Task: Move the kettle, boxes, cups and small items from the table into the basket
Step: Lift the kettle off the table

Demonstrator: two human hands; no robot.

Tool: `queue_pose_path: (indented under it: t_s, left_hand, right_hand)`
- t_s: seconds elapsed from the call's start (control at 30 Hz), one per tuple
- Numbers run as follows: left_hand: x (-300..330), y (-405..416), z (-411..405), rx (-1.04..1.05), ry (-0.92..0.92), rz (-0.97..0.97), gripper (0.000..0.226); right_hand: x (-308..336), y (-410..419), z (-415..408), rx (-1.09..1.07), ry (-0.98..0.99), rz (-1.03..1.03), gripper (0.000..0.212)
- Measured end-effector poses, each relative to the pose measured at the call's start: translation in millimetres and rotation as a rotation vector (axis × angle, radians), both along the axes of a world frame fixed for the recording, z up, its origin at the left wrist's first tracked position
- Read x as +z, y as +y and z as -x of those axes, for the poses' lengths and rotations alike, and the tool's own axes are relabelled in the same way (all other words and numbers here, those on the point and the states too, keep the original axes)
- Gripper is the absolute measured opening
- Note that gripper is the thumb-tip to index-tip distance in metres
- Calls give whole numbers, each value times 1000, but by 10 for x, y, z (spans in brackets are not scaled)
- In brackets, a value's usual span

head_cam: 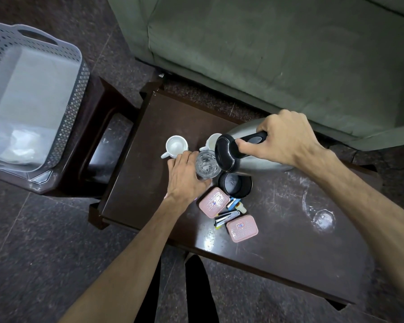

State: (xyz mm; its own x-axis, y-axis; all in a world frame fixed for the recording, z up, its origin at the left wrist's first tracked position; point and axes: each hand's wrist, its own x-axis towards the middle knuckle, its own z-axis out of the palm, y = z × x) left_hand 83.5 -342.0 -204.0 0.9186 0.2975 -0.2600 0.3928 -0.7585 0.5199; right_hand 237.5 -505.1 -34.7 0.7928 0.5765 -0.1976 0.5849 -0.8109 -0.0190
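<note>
My right hand grips the black handle of the steel kettle, which is tilted toward the left over the dark table. My left hand wraps around a clear glass just below the kettle's black lid. Two white cups stand behind: one to the left, another partly hidden by the kettle. The kettle's black round base sits in front. Two pink boxes lie near small items, among them a metal stapler. The grey basket is at far left.
The basket rests on a dark stool left of the table and holds clear plastic wrapping. A green sofa lies beyond the table. White scuff marks cover the table's right half. My legs show below the near edge.
</note>
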Motion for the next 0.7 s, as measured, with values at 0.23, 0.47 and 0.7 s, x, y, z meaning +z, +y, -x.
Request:
queue_pose_path:
  t_s: [0.23, 0.47, 0.7]
  left_hand:
    - [0, 5, -2, -4, -1, -2, 75]
    - [-4, 17, 22, 11, -19, 15, 72]
    - [-20, 15, 39, 39, -31, 31, 73]
  right_hand:
    - [12, -10, -1, -8, -21, -11, 83]
    - [10, -37, -2, -25, -21, -10, 83]
    - [42, -46, 17, -30, -29, -15, 83]
